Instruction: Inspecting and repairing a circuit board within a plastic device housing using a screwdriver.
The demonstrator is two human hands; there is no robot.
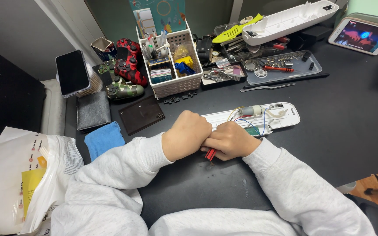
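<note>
My left hand (187, 134) is closed in a fist at the near end of an opened white device shell (285, 118) that lies on the black desk (351, 131). My right hand (230, 140) presses against the left one and grips a red-handled tool (210, 154), whose handle pokes out below the fingers. Inside the shell I see a small grey motor (252, 110), coloured wires and a green circuit board (253, 130). What the fists cover at the shell's end is hidden.
A white basket (173, 61) of small items stands behind, with game controllers (125, 65) and a phone (72, 72) to its left. A clear tray (281, 65) holds screws and a screwdriver. Another white shell half (289, 19), a lit phone (363, 36), a blue cloth (103, 139) and a plastic bag (22, 175) lie around.
</note>
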